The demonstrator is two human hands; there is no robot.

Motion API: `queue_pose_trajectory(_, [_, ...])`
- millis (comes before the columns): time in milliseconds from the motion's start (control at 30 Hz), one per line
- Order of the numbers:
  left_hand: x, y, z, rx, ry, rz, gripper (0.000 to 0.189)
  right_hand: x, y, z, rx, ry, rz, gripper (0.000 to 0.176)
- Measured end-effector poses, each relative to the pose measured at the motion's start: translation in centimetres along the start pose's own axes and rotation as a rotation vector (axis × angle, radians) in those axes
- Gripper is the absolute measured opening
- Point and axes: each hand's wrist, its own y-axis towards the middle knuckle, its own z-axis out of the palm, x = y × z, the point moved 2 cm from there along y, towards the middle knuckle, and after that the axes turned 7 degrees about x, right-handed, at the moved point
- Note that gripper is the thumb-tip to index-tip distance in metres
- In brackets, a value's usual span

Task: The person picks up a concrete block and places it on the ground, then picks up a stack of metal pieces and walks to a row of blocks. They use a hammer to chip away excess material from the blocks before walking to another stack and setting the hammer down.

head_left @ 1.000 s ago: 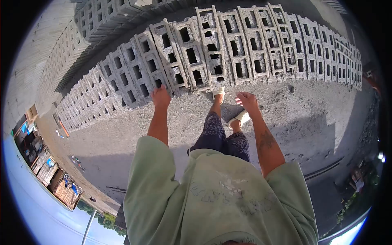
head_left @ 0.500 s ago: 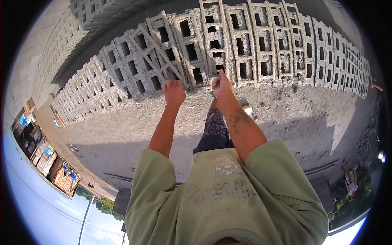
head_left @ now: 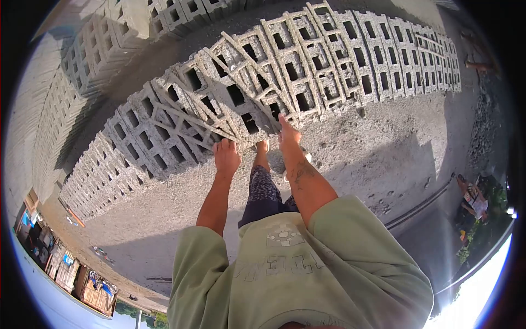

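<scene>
The left hand (head_left: pixel 226 156) curls its fingers over one near corner of a tilted hollow concrete block (head_left: pixel 241 109) in the row (head_left: pixel 383 60) on the gravel ground (head_left: pixel 356 145). The right hand (head_left: pixel 288 132) presses against the other corner, though I cannot tell whether it clasps. One hand at each side likely shares the block's weight.

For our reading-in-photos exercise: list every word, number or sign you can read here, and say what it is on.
Green shirt: grey printed letters, upside down and creased, not readable.
Concrete blocks: no marks.
Far stalls: any signs too small to read.
</scene>
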Motion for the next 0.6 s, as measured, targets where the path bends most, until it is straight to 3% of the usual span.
queue_pose_trajectory(33, [0.0,0.1,-0.4,-0.061,0.008,0.023,0.034,0.2,-0.1,0.7,-0.029,0.033,-0.01,0.037])
queue_pose_trajectory(67, [0.1,0.3,-0.3,-0.072,0.013,0.053,0.034,-0.1,0.2,1.0,-0.149,0.037,0.05,0.048])
queue_pose_trajectory(133, [0.8,0.6,0.1,0.037,-0.015,-0.009,0.035,0.3,-0.3,1.4,-0.458,-0.404,-0.024,0.067])
queue_pose_trajectory(167, [1.0,0.5,-0.1,0.022,-0.023,0.011,0.034,0.0,0.8,0.7,-0.191,-0.55,-0.161,0.072])
queue_pose_trajectory(200, [1.2,0.5,-0.1,0.019,-0.015,0.025,0.034,0.7,-0.7,0.2,-0.195,-0.534,-0.16,0.072])
queue_pose_trajectory(300, [1.2,0.3,-0.2,0.026,-0.045,0.019,0.033,4.0,-5.9,-2.2,-0.254,-0.366,-0.349,0.047])
queue_pose_trajectory(400, [0.9,-0.1,-0.2,-0.082,-0.079,0.043,0.032,7.8,-4.2,-4.7,-0.399,-0.188,-0.537,0.039])
queue_pose_trajectory(467, [0.8,-0.4,-0.6,-0.086,-0.099,0.04,0.031,9.9,-1.9,-5.7,-0.27,-0.178,-0.434,0.038])
queue_pose_trajectory(533, [0.7,0.2,-1.1,0.008,-0.057,0.014,0.031,9.1,4.0,-6.5,-0.209,-0.677,-0.364,0.047])
queue_pose_trajectory(600, [0.9,0.6,-0.6,-0.016,-0.022,0.013,0.031,9.1,4.1,-6.1,-0.199,-0.662,-0.233,0.056])
